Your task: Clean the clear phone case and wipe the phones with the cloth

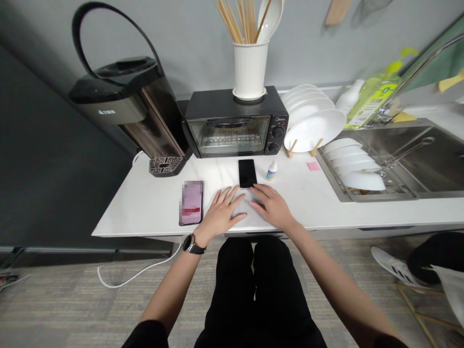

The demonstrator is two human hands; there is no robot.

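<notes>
- Left hand [222, 214]: flat on the counter [145, 208], palm down, fingers [226, 195] spread and holding nothing; a watch [192, 245] sits on the wrist.
- Right hand [272, 207]: flat likewise, palm down, fingers [259, 191] loosely spread, empty; its fingertips lie just short of the black phone's near edge, close but, as far as can be told, not touching.
- Black phone [247, 173]: face up, screen dark, on the counter just beyond and between the two hands, in front of the oven [234, 123].
- Second phone [191, 202]: lit screen, flat on the counter just left of the left hand, apart from it.
- Dropper bottle [272, 170]: small, upright, just right of the black phone.
- Step, as I judge it: hands at rest, nothing gripped; the black phone is the nearest thing within reach. Lifting it would call for a short forward reach and a pinch on its long edges, since it lies flat.
- Surroundings: kettle [126, 101] at the left; utensil cup [250, 67] on the oven; plates [313, 123] in a rack; sink [416, 159] at the right; pink note [313, 166] near the sink.
</notes>
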